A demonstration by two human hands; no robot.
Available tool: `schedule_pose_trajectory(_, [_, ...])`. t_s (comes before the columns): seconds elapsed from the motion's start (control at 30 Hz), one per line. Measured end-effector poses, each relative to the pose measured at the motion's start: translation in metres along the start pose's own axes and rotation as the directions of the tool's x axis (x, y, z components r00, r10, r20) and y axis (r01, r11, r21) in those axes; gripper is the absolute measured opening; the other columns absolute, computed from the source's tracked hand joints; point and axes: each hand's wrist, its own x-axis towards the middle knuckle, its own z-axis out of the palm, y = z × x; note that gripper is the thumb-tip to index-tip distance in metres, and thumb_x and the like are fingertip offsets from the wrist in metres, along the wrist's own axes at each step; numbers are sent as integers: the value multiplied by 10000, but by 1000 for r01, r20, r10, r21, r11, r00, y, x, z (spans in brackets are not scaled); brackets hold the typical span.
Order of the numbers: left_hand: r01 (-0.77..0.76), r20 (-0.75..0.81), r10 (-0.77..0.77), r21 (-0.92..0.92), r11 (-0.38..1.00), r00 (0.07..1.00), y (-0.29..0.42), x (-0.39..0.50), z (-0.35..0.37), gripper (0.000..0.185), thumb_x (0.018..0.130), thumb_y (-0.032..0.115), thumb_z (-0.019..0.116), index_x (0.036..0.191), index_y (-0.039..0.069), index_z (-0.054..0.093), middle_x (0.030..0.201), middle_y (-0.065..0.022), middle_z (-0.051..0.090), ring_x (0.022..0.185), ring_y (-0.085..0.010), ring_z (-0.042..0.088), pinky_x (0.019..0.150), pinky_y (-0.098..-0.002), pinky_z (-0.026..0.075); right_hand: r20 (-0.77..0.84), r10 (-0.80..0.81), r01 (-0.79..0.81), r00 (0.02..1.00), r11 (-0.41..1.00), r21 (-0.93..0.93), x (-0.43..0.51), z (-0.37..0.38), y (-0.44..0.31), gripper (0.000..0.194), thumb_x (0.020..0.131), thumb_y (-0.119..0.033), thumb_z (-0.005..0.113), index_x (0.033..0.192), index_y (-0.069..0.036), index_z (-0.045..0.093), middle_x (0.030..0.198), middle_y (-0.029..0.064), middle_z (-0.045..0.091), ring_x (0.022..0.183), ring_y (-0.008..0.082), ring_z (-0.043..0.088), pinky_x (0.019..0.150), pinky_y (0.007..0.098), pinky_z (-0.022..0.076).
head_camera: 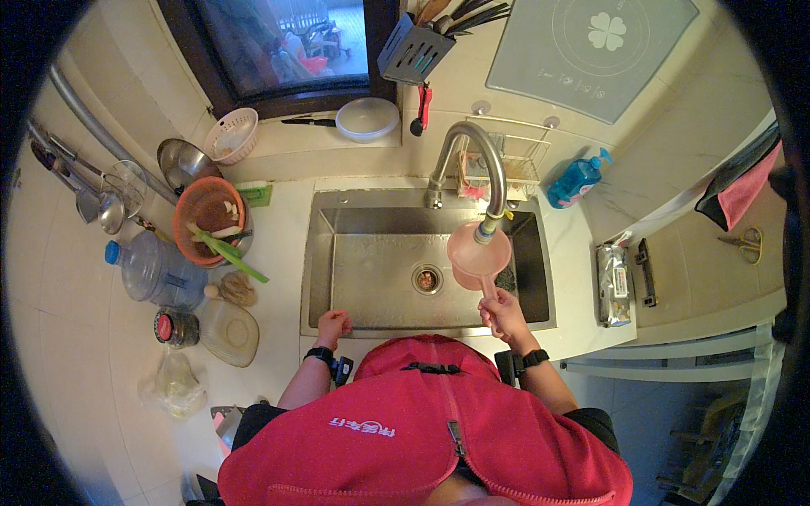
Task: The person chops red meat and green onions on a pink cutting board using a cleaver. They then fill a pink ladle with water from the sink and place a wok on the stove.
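Note:
My right hand (504, 314) grips the handle of a pink plastic water dipper (465, 253) over the right part of the stainless steel sink (380, 310). The dipper's bowl is directly below the outlet of the curved metal tap (468, 129). Whether water is running into it is hard to see. My left hand (334, 326), fingers curled and holding nothing visible, is at the sink's front left edge. Reddish scraps lie in the drain strainer (427, 279). Something dark, partly hidden by the dipper, lies at the right of the basin.
Left of the sink stand an orange basin (190, 221) with a green stalk across it, a large plastic bottle (158, 272) and a lidded jar (176, 327). A wire rack (531, 155) and a blue pump bottle (576, 182) are behind the sink. A package (612, 284) lies at right.

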Motion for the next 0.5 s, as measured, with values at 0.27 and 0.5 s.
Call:
schedule_pose_trajectory(0.27, [-25, -15, 25, 40, 999, 1000, 1, -2, 3, 130, 880, 139, 578, 976, 55, 599, 798, -72, 648, 637, -150, 609, 535, -285, 506, 33, 23, -22, 999, 999, -42, -2, 1, -5, 110, 864, -62, 543, 926, 2, 479, 646, 44, 532, 449, 100, 483, 411, 224, 406])
schedule_pose_trajectory(0.5, [-3, -39, 3, 20, 1000, 999, 4, -10, 3, 132, 880, 124, 572, 985, 48, 596, 807, -74, 648, 632, -152, 607, 540, -286, 509, 44, 9, -9, 999, 1000, 8, -3, -1, -2, 226, 830, -34, 551, 1030, 43, 479, 719, 84, 572, 489, 105, 508, 417, 238, 433])
